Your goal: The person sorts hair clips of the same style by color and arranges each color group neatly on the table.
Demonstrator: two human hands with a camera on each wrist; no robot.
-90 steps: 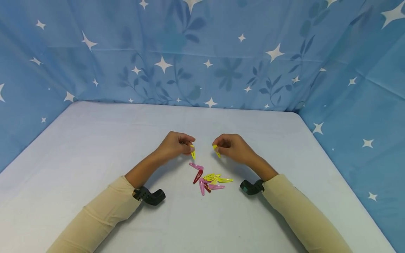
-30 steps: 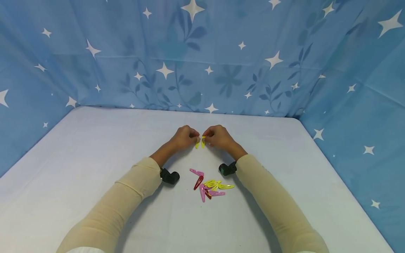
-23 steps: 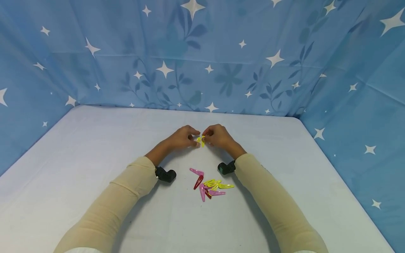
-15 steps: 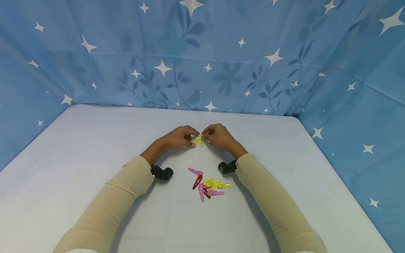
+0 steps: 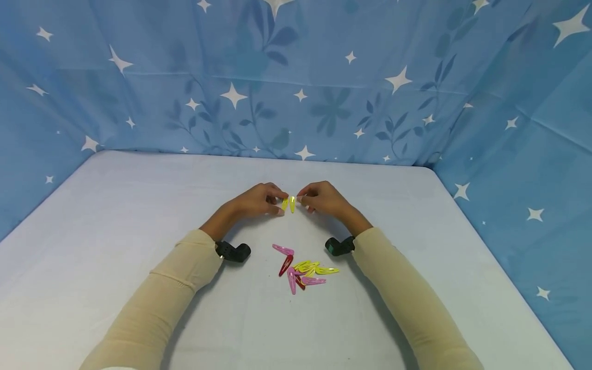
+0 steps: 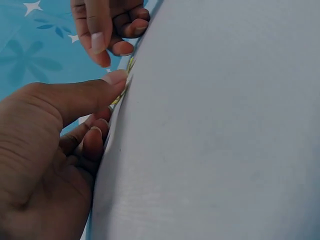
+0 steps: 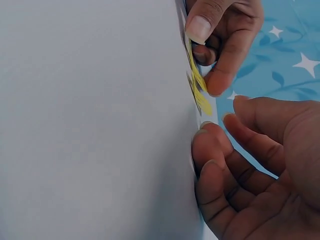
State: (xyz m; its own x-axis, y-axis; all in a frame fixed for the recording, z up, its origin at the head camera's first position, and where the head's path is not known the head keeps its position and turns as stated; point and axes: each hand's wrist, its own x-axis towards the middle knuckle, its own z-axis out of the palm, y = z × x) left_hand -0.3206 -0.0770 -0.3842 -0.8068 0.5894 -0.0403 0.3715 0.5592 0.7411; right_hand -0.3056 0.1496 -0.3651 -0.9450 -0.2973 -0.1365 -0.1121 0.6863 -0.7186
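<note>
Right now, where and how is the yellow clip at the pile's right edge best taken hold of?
Probably by the right end of the yellow clip, pinched across its narrow width, the right hand coming from the right: that end points away from the pile, while its left end sits close in beside the rest.

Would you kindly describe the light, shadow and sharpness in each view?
Head: brightest, with a soft shadow beside the right sleeve; left wrist: dimmer, with only thin, unclear slivers of yellow clip by the left hand; right wrist: also dim, with broad, soft shading on the white tabletop beside the right hand.
</note>
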